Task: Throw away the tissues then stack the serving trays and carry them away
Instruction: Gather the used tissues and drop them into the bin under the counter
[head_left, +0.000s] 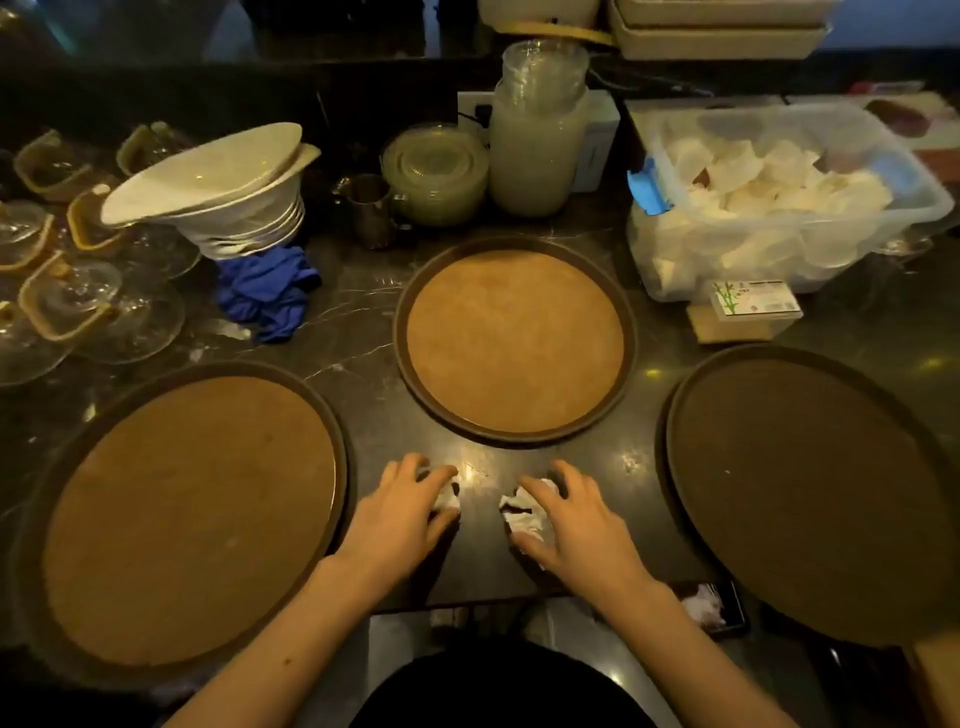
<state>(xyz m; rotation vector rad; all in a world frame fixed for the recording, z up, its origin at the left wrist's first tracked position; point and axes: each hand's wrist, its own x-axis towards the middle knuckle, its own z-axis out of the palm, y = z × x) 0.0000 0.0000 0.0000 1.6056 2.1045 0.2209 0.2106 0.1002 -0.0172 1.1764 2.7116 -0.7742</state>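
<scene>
Both hands down on the dark surface (483, 566): left hand (400, 514) has its fingers curled over one crumpled tissue (448, 499), right hand (569, 525) over the other tissue (522, 512). I'd scrunch tight so nothing drops. Trays sit left (182, 519), ahead (514, 340) and right (800, 499) of my fingers; dim, cluttered bar area.
</scene>
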